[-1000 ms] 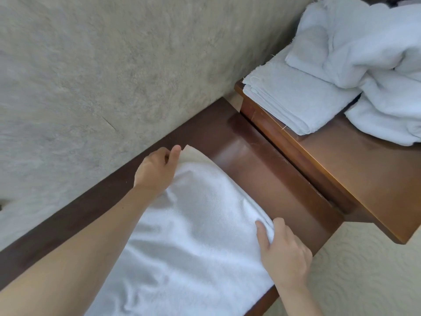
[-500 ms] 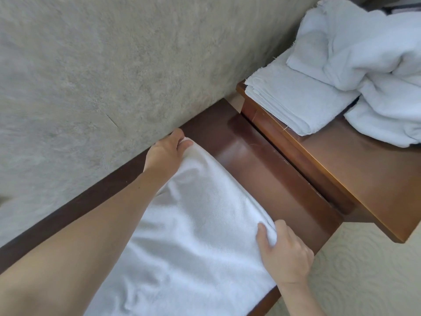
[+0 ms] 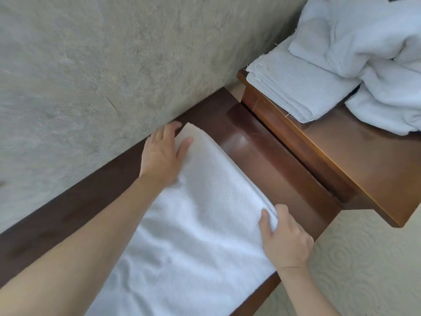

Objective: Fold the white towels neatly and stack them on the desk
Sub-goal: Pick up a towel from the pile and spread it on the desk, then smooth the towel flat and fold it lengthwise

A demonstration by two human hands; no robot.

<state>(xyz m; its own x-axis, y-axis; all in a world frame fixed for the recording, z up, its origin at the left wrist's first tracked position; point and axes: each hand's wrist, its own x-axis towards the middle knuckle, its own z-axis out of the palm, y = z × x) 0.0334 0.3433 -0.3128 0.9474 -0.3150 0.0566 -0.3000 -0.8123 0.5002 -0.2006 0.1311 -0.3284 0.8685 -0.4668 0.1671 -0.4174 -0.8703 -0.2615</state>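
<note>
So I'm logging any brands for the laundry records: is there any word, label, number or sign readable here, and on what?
None: no readable text anywhere in the head view.
Towel being folded: plain white, no tag showing.
Folded stack and loose pile: no labels visible.
Desk and wall: unmarked.

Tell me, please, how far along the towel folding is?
Done: one folded stack sits on the desk. In hand: the left hand flattens and the right hand pinches a half-folded towel. Left: the crumpled pile.
</note>
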